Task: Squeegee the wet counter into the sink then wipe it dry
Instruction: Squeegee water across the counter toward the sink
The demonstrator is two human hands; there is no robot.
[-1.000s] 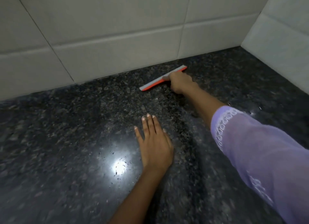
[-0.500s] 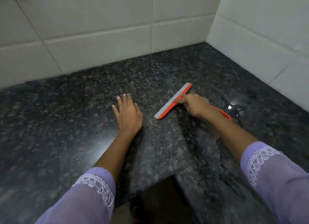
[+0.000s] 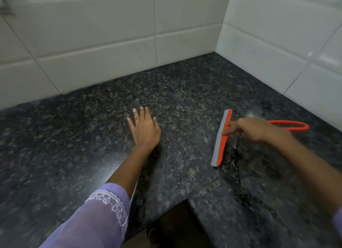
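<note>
An orange squeegee [image 3: 221,140] with a grey rubber blade lies on the dark speckled granite counter [image 3: 185,92], blade edge facing left. Its looped orange handle sticks out to the right behind my right hand [image 3: 257,129]. That hand grips the squeegee near the head, fingers pressing on the blade bar. My left hand [image 3: 144,127] rests flat on the counter to the left, fingers spread, holding nothing. A wet patch darkens the stone under and right of the squeegee. No sink is in view.
White tiled walls [image 3: 111,44] meet in a corner at the back right and bound the counter. The counter has an inner corner edge [image 3: 187,199] at the bottom centre, with dark floor below it.
My right hand has dragged the squeegee from the back wall toward me and to the right, and the blade has turned nearly end-on. The left hand stays flat on the counter.
</note>
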